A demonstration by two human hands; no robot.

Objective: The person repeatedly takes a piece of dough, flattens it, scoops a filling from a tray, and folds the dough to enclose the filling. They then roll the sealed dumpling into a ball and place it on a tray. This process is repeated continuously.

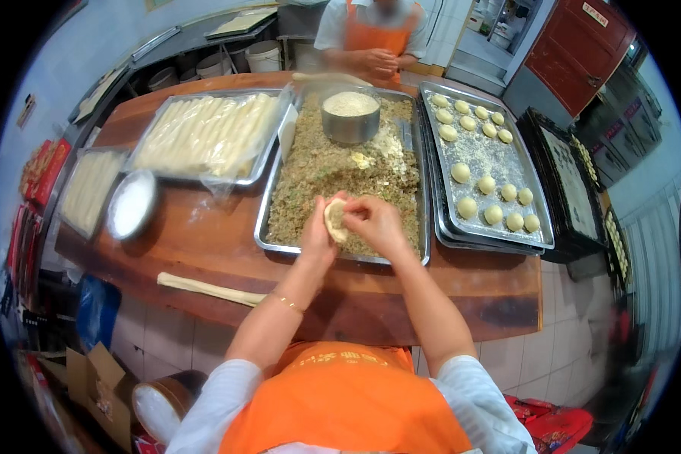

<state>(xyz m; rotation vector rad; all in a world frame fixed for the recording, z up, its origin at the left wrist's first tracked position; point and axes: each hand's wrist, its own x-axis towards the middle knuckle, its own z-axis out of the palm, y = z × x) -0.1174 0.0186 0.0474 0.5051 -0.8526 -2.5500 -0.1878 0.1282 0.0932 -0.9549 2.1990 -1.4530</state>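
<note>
My left hand (318, 231) cups a piece of flattened dough (335, 220) with some filling on it. The fingers of my right hand (376, 221) are bent at the dough's right edge; whether they pinch it is hard to see. Both hands are over the near part of a metal tray (340, 256) of crumbly brown filling (301, 176). In that tray stands a round metal container (350, 126) of pale crumbs. A long dough strip (210, 288) lies on the wooden table, left of my forearms. Round dough balls (486, 184) sit on a floured metal tray (488, 156) at the right.
Plastic-covered dough rolls (204, 133) fill a tray on the left. Beside it stand a bowl of white powder (131, 204) and a smaller tray of dough rolls (91, 190). Across the wooden table (221, 238) is a person in an orange apron (374, 34). Black baking trays (567, 176) are stacked at the right.
</note>
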